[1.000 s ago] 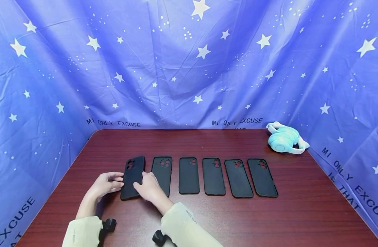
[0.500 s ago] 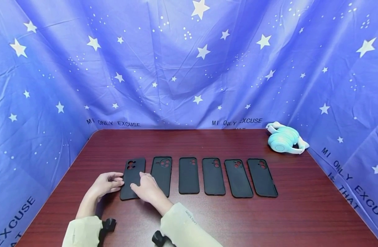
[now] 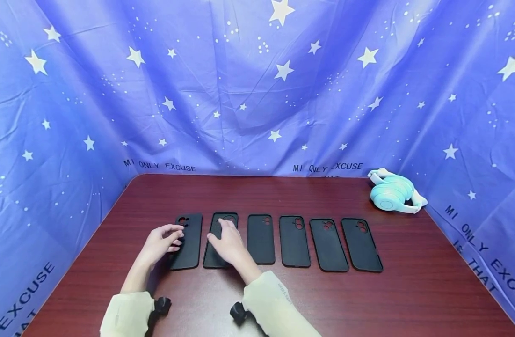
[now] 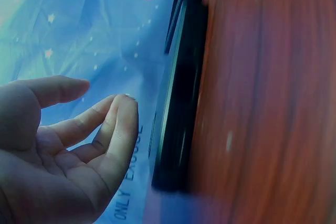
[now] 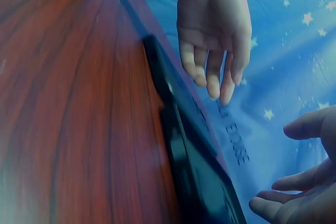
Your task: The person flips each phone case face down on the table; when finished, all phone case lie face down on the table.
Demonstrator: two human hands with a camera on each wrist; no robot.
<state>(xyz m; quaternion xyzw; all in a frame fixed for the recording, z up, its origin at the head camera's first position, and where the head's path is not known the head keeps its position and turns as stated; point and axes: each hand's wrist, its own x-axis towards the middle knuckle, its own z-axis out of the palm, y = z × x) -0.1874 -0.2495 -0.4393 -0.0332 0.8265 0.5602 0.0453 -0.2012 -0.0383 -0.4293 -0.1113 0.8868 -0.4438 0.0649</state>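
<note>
Several black phone cases lie in a row on the dark red table. My left hand point(image 3: 160, 245) is raised over the left edge of the leftmost phone case point(image 3: 190, 245). In the left wrist view its fingers point(image 4: 123, 135) are loosely bent, apart from the case beside them, and hold nothing. The leftmost case has its smooth outer back up, camera holes at the far end. My right hand point(image 3: 232, 243) is over the second phone case point(image 3: 213, 255), which lies with its rimmed inside up and is partly hidden. The right fingers point(image 5: 299, 129) are spread and grip nothing.
Right of the hands lie more phone cases, inside up: a third case point(image 3: 261, 241), then a fourth case point(image 3: 295, 243) and others toward the right. Light blue headphones point(image 3: 392, 192) rest at the table's back right corner. A star-printed blue curtain point(image 3: 249, 93) surrounds the table point(image 3: 257, 194).
The leftmost case has gone from tilted to flat. Both hands have come off it; the right has moved right over the second case, the left slightly up. The head view has shifted slightly.
</note>
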